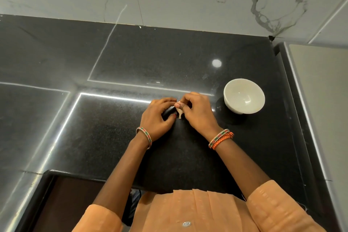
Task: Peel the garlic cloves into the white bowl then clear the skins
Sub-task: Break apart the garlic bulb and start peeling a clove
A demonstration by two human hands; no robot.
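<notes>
We see a dark speckled tabletop (pixel 131 58) with the white bowl (pixel 244 98) at three o'clock from our hands. Our left hand (pixel 157 118) and right hand (pixel 198 112) meet, curled fingers (pixel 179 106) pinching one garlic clove (pixel 179 114) between them, above the tabletop.

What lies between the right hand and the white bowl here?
Nothing. In the head view, only bare black countertop separates the right hand, which pinches the garlic clove, from the white bowl.
</notes>
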